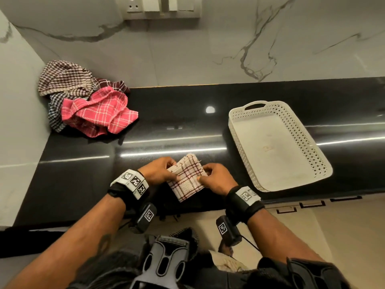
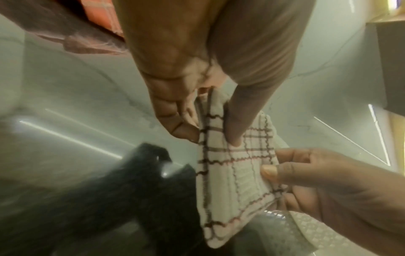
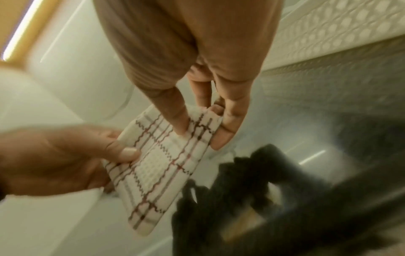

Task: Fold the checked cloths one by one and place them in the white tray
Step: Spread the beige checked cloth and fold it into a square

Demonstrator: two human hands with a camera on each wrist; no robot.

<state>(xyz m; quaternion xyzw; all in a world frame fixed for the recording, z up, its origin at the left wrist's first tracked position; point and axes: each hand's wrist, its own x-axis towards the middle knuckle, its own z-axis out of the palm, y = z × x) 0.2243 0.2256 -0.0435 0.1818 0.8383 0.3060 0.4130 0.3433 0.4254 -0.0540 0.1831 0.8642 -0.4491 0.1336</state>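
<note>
Black polished surface [image 1: 187, 113] carries a white tray [image 1: 306, 140], nothing in it. Left of the tray, both hands hold a folded white checked cloth [image 1: 186, 178]: left hand [image 1: 159, 171] and right hand [image 1: 217, 179] pinch opposite edges. Far left of the tray lies a cloth pile [image 1: 83, 101].

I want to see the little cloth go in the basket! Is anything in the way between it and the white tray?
Nothing visible is in the way. The folded white checked cloth is pinched by the left hand and right hand. Between it and the white tray to its right is only bare black counter, and nothing lies in the tray.
</note>
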